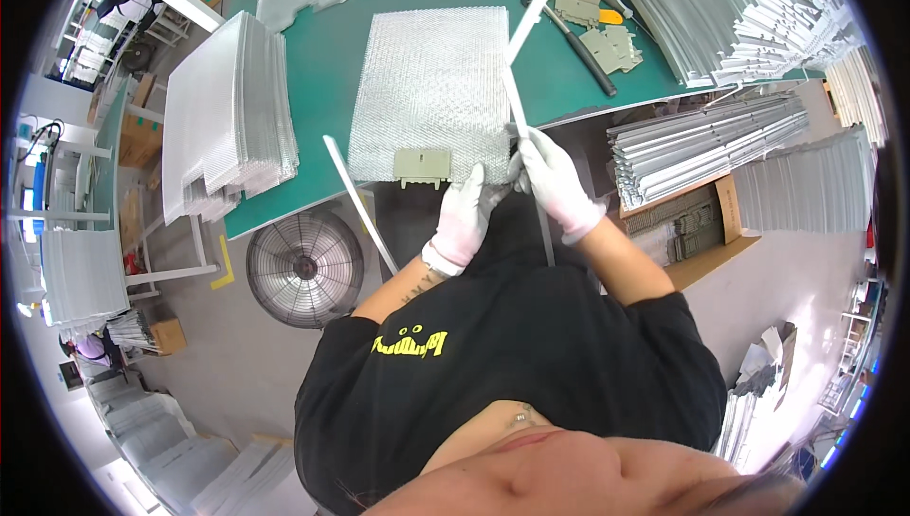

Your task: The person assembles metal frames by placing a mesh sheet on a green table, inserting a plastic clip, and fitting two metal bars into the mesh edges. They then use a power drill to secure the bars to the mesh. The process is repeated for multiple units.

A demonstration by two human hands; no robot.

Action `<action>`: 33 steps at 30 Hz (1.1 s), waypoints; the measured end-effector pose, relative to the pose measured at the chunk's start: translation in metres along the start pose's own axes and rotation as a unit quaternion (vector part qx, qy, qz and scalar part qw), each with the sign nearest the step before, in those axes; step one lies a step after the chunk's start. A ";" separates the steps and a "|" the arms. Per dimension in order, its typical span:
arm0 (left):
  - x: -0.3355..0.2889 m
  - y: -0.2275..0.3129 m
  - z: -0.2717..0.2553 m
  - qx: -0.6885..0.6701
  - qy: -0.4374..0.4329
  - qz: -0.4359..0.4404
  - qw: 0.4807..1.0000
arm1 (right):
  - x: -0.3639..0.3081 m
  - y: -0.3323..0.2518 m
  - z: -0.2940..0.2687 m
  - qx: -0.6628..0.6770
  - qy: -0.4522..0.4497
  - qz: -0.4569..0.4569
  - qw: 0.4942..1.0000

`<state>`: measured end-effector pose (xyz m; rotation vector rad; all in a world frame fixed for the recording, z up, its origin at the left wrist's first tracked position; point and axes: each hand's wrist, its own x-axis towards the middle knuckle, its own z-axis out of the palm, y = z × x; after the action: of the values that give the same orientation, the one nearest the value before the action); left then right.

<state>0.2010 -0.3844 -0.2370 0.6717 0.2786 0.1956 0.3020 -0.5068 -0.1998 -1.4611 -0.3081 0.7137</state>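
Note:
A silver mesh panel (431,80) lies on the green tabletop, its near edge reaching the table's front. An olive-green plastic piece (423,165) sits at that near edge. My left hand (463,220), in a white glove, is closed on the panel's near right corner, thumb on top. My right hand (557,180), gloved too, grips a slim white strip (516,99) along the panel's right side. This strip bends sharply near the panel's middle, and its far part slants up and away to the right. Another white strip (355,194) slants down past the table edge beside my left forearm.
Stacked mesh panels (232,108) stand at the left table end. A black-handled hammer (583,52) and more olive-green pieces (611,47) lie to the right, before piled white strips (787,37). Below are a floor fan (305,270) and a cardboard box (706,260).

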 end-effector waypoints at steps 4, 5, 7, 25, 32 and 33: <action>0.044 0.012 0.014 -0.091 0.004 0.027 0.996 | -0.017 0.017 -0.002 -0.013 0.068 -0.111 0.991; 0.061 0.014 0.007 -0.145 0.003 0.009 0.989 | -0.014 0.020 -0.002 0.026 0.046 -0.101 0.994; 0.094 0.017 0.012 -0.188 0.016 0.016 0.982 | -0.003 0.022 -0.002 0.106 0.009 -0.080 0.991; 0.120 0.010 0.024 -0.085 0.042 0.046 0.994 | 0.025 -0.003 -0.006 0.092 -0.045 -0.037 0.994; 0.054 0.018 0.025 0.141 0.005 0.097 0.985 | 0.091 -0.049 -0.007 -0.127 -0.018 -0.029 0.991; 0.035 0.028 0.024 -0.093 0.015 -0.007 0.996 | 0.094 -0.044 -0.007 -0.108 -0.034 -0.030 0.993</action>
<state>0.2394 -0.3672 -0.2077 0.4834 0.2898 0.2163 0.3890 -0.4531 -0.1790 -1.6277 -0.4923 0.6992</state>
